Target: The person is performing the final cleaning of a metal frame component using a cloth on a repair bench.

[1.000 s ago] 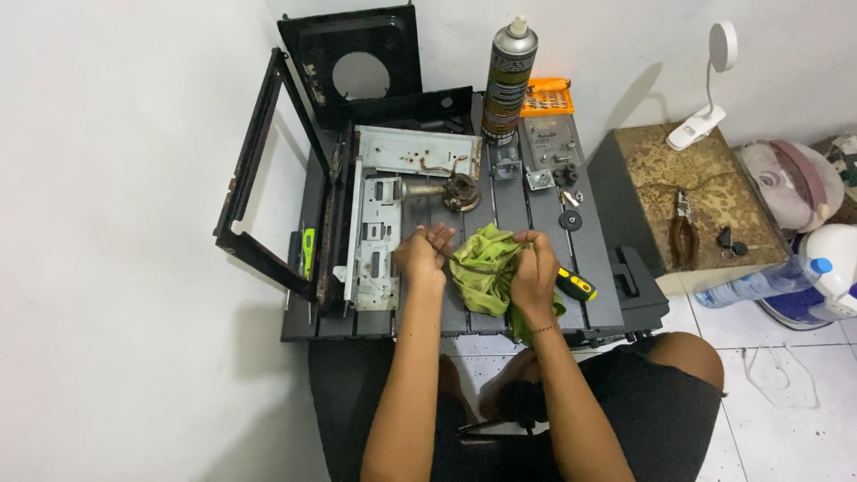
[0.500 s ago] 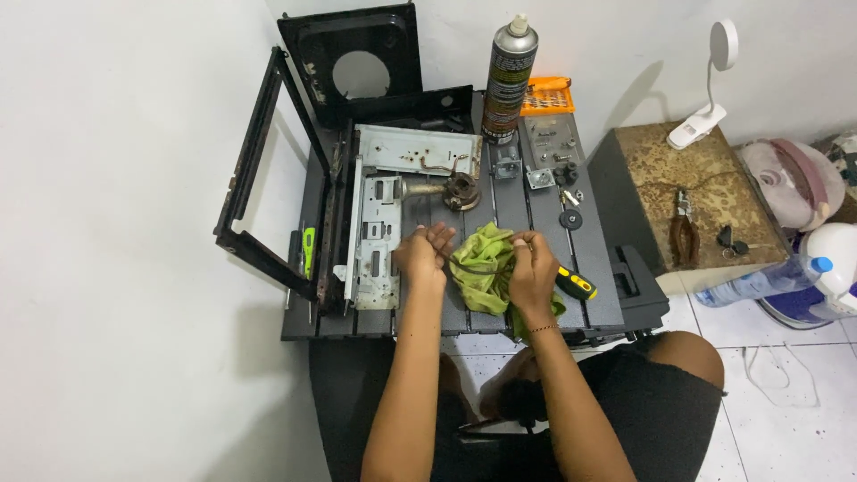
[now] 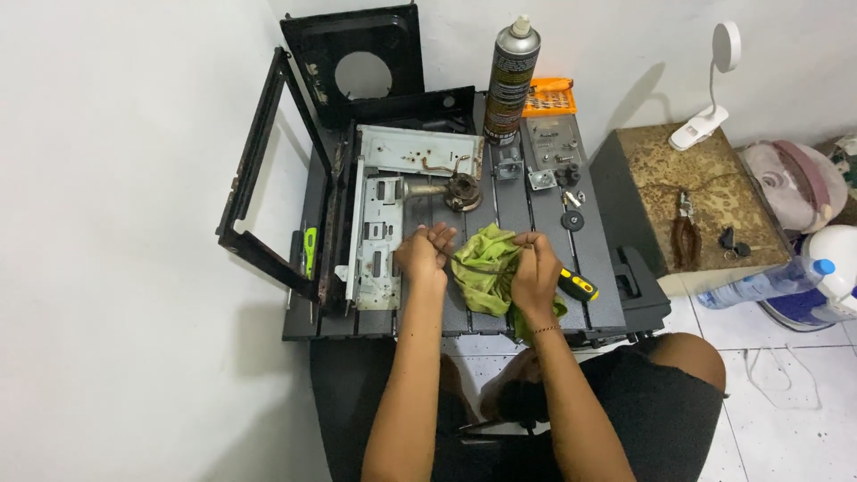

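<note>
My left hand is curled into a fist at the left edge of a crumpled green cloth; what it grips is hidden by the fingers. My right hand is closed over the cloth's right side, pressing it on the dark slatted work table. A yellow-and-black screwdriver handle pokes out just right of that hand. Just beyond the hands lie a grey metal chassis plate and a round burner part with a pipe.
A tall spray can and an orange parts box stand at the back. Small metal parts lie loose. Black frames lean at the left. A side stand holds pliers and a white lamp.
Both hands stay on the green cloth with only slight finger movement; nothing else has shifted.
</note>
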